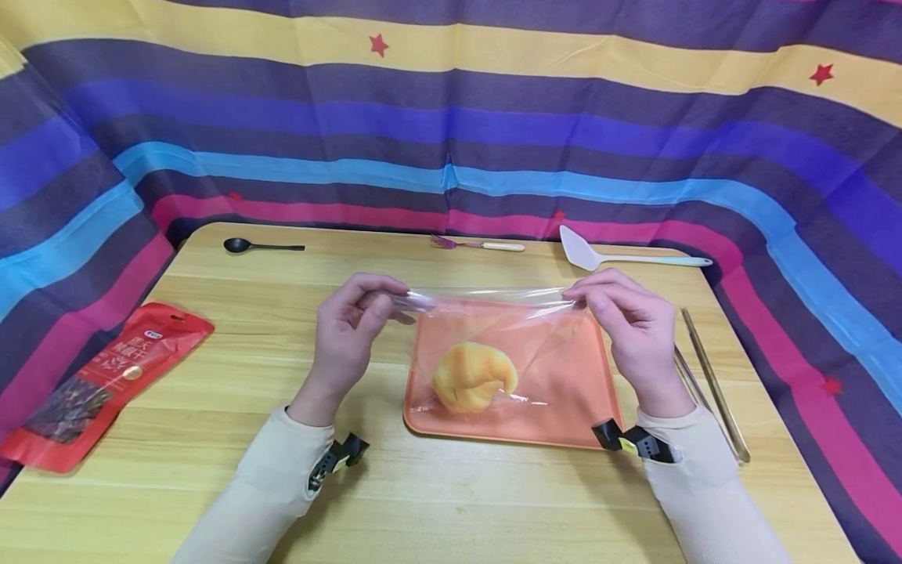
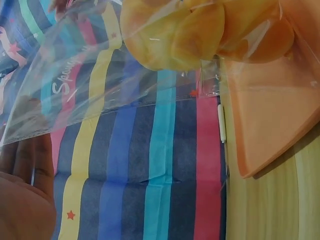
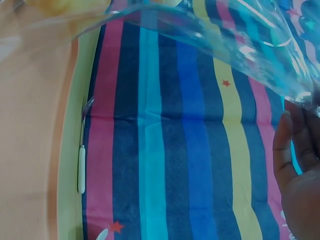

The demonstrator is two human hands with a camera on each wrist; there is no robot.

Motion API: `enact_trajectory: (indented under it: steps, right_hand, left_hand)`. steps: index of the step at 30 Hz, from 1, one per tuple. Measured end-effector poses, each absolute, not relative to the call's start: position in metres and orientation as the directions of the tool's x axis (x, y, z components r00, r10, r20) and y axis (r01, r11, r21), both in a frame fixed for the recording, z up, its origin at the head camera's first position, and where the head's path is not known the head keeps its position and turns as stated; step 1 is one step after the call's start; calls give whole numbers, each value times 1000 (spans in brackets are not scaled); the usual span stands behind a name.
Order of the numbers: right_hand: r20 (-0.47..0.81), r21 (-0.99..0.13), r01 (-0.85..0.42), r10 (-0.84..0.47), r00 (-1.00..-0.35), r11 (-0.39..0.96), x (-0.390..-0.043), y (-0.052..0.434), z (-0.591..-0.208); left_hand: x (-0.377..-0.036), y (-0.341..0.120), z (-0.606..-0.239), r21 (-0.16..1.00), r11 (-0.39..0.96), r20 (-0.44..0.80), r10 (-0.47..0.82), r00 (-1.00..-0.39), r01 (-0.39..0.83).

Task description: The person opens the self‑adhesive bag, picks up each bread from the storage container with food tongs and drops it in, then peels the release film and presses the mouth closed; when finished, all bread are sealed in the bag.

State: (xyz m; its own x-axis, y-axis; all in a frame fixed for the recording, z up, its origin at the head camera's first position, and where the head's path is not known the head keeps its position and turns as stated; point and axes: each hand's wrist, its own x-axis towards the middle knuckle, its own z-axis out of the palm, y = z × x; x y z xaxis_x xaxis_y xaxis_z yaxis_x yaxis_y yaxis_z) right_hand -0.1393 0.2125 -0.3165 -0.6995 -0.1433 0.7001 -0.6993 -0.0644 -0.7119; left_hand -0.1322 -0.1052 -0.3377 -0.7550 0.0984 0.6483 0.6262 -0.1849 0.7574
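A clear plastic bag (image 1: pixel 503 313) is stretched between both hands, with a golden-yellow bread roll (image 1: pixel 474 377) showing through it. My left hand (image 1: pixel 352 333) pinches the upper left corner of the bag between thumb and fingers. At the upper right corner, my right hand (image 1: pixel 634 333) pinches the film the same way. Below the bag lies an orange tray (image 1: pixel 514 433). The left wrist view shows the roll (image 2: pixel 175 37) with rounded lobes behind the film, and white lettering on the bag (image 2: pixel 65 80). Whether the roll touches the tray, I cannot tell.
A red snack pouch (image 1: pixel 116 384) lies at the left. Along the table's far edge are a black spoon (image 1: pixel 264 247), a fork (image 1: pixel 479 244) with a white handle, and a pale spatula (image 1: pixel 620 257). Metal tongs (image 1: pixel 715 384) lie beyond my right wrist. A striped cloth (image 1: pixel 451 117) hangs behind.
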Motion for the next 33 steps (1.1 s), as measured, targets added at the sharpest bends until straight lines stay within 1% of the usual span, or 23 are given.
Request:
enact_trajectory:
  steps: [5,8,13,15,24,27,30,31,33]
  right_hand:
    - [697,-716,-696,-116,-707,-59,-140,210,-317]
    - [698,-714,-699,-110,-708,-30,-139,209,-317]
    - [693,-715,-699,-109,-713,27,-137,210,-312]
    - [689,-717,-696,-111,-716,35,-136,211,-310]
    - [677,-728,-686,-145,-722,19,-132,213,-309]
    - [660,-727,-680,-176,-731,95,-130,215,-305]
    - [636,-698,-679,-239,-734,229,-129,216,-298]
    - [631,-667,-686,-269,-728,292,-129,217,-295]
    - [645,-561,-729,-345,-682,393,-130,215,-288]
  left_hand:
    - [-132,-104,-337,749,-174,660,113,-743,639]
    - [-131,-104,-337,745,-187,665,132,-735,640]
    - [-129,-105,-335,757,-172,653,149,-742,631]
    - [-128,-105,-334,760,-146,650,142,-747,634]
    - [-127,-105,-334,742,-105,670,93,-736,662]
    - [-128,-104,-334,737,-82,675,90,-732,671]
    - [-129,-103,-333,728,-75,686,90,-722,682]
    - [-129,-103,-333,727,-73,687,92,-721,683]
    - [-128,-103,-331,723,-65,690,94,-717,688]
